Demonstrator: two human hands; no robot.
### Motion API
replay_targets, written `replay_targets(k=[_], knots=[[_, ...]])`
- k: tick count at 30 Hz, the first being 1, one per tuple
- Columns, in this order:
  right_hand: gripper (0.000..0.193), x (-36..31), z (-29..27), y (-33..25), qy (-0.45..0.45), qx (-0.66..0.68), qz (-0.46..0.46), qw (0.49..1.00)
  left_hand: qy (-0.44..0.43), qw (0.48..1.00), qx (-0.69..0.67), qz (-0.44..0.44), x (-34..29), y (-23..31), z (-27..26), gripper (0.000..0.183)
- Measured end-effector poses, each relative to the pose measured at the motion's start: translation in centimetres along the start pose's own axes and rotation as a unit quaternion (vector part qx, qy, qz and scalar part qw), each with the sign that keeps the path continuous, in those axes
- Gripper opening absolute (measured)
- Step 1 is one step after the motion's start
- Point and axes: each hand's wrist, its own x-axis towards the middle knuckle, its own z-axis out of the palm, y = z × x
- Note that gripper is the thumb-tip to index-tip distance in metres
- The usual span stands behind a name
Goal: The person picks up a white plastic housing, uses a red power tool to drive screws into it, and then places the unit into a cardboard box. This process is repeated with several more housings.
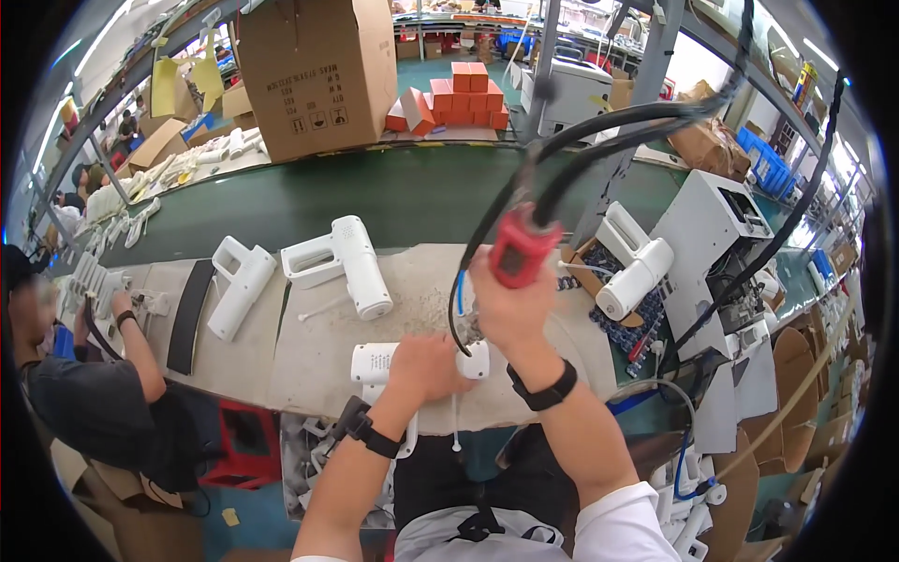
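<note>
At the near edge of the bench, my left hand [428,368] is closed over the barrel of a white gun-shaped device [373,362] lying on its side. Its handle points toward me, partly hidden by my wrist, and a thin white stem hangs beside it. My right hand [510,304] grips a red electric screwdriver [526,248] upright above the device's right end. Black cables run up from the tool; its tip is hidden behind my hand. Beyond my left hand lies a second white gun-shaped device [361,272], with another similar device [242,290] farther left.
A white device [637,262] rests over a tray of dark screws [623,323], beside a grey machine [716,234]. Behind the bench runs a green conveyor belt [421,192] with a large carton [314,84] across it. A co-worker [94,384] works at the left.
</note>
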Motion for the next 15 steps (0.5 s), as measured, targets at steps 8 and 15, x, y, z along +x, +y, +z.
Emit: replay_targets(k=[8,15], knots=[[0.005,0.0,-1.0,0.8,0.002,0.013,0.009,1.0,-0.019,1.0,0.0,-0.013,0.5,0.4,-0.2,0.073],[0.007,1.5,-2.4,-3.6,0.014,0.045,-0.013,0.999,-0.072,0.997,-0.003,-0.03,0.5,1.0,-1.3,0.065]])
